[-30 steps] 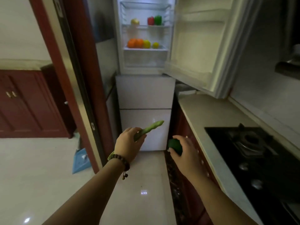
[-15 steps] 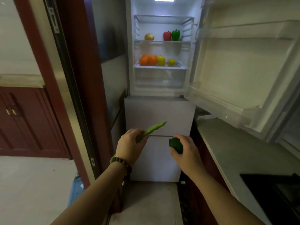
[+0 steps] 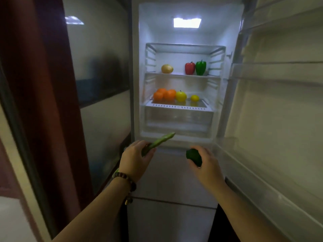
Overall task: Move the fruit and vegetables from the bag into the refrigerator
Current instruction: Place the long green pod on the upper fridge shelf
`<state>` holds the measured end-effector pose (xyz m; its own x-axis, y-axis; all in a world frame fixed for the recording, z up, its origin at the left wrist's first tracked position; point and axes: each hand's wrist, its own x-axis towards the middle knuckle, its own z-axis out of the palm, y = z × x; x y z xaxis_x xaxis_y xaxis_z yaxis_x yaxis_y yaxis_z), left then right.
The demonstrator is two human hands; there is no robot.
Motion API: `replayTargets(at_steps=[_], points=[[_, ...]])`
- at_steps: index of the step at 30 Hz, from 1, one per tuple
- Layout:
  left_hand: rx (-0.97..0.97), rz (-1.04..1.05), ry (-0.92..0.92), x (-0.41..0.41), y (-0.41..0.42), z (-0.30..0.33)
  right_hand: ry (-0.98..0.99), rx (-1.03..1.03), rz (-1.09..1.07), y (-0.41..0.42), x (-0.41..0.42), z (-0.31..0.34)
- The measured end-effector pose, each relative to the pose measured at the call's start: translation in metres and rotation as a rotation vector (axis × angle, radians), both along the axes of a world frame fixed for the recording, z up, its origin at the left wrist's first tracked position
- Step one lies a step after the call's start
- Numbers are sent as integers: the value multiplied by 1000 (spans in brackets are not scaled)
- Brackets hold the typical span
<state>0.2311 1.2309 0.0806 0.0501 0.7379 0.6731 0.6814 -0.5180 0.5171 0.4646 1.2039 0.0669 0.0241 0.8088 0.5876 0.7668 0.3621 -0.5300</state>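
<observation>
The open refrigerator (image 3: 176, 140) stands straight ahead, lit inside. My left hand (image 3: 135, 158) grips a long pale green vegetable (image 3: 161, 140) that points up and right toward the fridge's bottom edge. My right hand (image 3: 205, 163) holds a dark green round vegetable (image 3: 193, 155), just below the open compartment. On the upper shelf sit a yellowish onion (image 3: 167, 69), a red pepper (image 3: 190, 68) and a green pepper (image 3: 200, 67). The lower shelf carries oranges (image 3: 164, 94), a yellow apple (image 3: 181, 96) and a lemon (image 3: 194, 98). The bag is out of sight.
The fridge door (image 3: 272, 109) hangs open on the right, with its shelves near my right arm. A clear crisper drawer (image 3: 178, 117) sits under the lower shelf. Closed white drawers (image 3: 172, 179) lie below my hands. A dark red door frame (image 3: 45, 102) stands left.
I have come closer to the refrigerator, which now fills the view. Both hands rose toward the open compartment with their vegetables still held. The counter and stove have left the view.
</observation>
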Motion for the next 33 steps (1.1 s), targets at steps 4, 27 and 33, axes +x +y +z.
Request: replayTargets(at_steps=[4,27,33], points=[[15,-4,5,13,59,13,-20,19,-23,65,9,10],[213,-192,-12,69,396,81,-72,-18,-388,452,89,105],[214,-178,-8,84,420,78,-16,-144,-370,517,117,106]])
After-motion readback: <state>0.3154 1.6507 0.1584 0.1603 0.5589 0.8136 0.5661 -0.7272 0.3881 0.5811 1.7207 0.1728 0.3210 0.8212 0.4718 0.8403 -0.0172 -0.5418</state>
